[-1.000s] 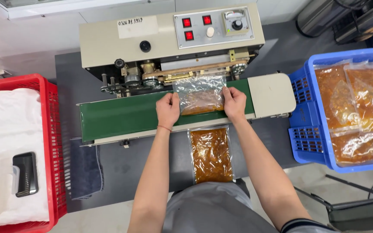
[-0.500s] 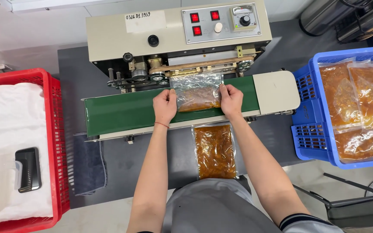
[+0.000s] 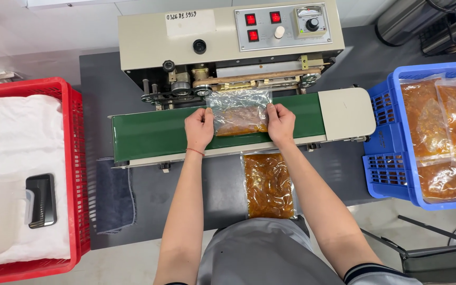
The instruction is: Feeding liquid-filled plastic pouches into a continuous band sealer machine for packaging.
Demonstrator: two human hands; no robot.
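Note:
A clear plastic pouch of orange-brown sauce (image 3: 240,115) lies on the green conveyor belt (image 3: 154,133) of a beige band sealer (image 3: 222,37). Its open top edge sits under the sealing rollers. My left hand (image 3: 199,128) pinches the pouch's left edge. On the opposite edge, my right hand (image 3: 280,123) grips it the same way. A second filled pouch (image 3: 268,184) lies flat on the dark table just in front of the belt, between my forearms.
A blue crate (image 3: 391,153) on the right holds several filled pouches. A red crate (image 3: 75,174) on the left is lined with white plastic and holds a black phone (image 3: 40,200). A grey cloth (image 3: 113,195) lies left of my arms. Metal cans stand at the far right.
Both hands and the pouch have slid a little to the left along the belt, relative to the sealer. The camera view has shifted too.

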